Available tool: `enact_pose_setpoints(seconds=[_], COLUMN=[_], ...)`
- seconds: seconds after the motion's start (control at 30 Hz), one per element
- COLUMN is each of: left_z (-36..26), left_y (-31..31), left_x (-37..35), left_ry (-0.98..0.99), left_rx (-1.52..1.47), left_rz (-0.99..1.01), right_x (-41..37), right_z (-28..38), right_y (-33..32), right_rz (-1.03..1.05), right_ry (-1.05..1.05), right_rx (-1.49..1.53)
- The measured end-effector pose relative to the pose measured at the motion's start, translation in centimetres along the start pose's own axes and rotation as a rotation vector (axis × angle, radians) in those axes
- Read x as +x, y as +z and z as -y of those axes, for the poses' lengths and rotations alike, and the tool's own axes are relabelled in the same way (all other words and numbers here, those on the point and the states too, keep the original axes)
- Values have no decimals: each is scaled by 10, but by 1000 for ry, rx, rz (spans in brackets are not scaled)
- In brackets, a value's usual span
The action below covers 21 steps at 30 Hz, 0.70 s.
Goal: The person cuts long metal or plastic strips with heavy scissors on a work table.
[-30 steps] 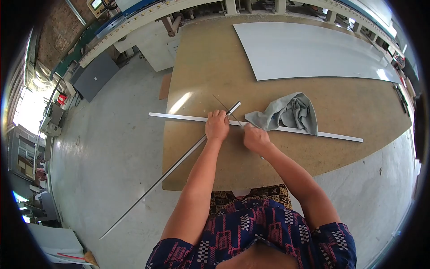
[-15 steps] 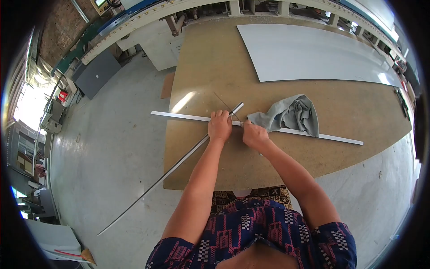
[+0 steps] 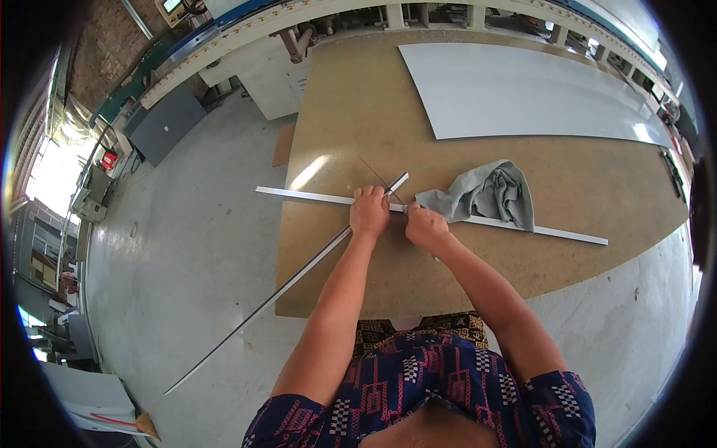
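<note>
My left hand (image 3: pixel 370 213) is closed around a long thin pale strip (image 3: pixel 299 275), which runs diagonally from the tabletop out over the floor. Under it a second strip, white and flat (image 3: pixel 571 235), lies crosswise on the table. My right hand (image 3: pixel 427 228) is a closed fist just right of the crossing; a bit of metal shows at its fingers and a small end sticks out below the palm, but the tool itself is mostly hidden. A thin dark line (image 3: pixel 375 172) slants toward the fingers. A crumpled grey cloth (image 3: pixel 489 194) covers part of the crosswise strip.
The brown tabletop (image 3: pixel 358 97) carries a large white panel (image 3: pixel 523 93) at its far right. A dark slim tool (image 3: pixel 671 172) lies near the right edge. Behind stands a long machine frame (image 3: pixel 328 22). A grey board (image 3: pixel 166 123) leans at the left.
Both hands keep their grip at the crossing with hardly any movement. The whole view has shifted slightly.
</note>
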State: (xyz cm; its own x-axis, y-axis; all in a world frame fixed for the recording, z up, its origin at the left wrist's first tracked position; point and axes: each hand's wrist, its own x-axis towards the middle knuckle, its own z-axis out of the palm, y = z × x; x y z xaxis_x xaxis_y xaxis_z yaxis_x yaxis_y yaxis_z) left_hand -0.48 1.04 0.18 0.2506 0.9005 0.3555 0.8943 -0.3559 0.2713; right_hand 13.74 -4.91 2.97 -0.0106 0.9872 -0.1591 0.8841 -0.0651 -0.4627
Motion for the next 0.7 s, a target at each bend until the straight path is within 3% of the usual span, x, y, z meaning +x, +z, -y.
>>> enact_pose_setpoints(seconds=[0.27, 0.53, 0.7], left_z=[-2, 2, 0], left_y=[1, 2, 2], left_x=[0, 1, -2], left_ry=[-12, 5, -1], left_rx=[6, 15, -40], left_rz=[28, 7, -40], right_x=[-75, 2, -42], right_z=[-35, -1, -27], right_y=[-20, 0, -6], right_rz=[141, -11, 82], right_ry=[43, -19, 6], right_rx=[-78, -9, -30])
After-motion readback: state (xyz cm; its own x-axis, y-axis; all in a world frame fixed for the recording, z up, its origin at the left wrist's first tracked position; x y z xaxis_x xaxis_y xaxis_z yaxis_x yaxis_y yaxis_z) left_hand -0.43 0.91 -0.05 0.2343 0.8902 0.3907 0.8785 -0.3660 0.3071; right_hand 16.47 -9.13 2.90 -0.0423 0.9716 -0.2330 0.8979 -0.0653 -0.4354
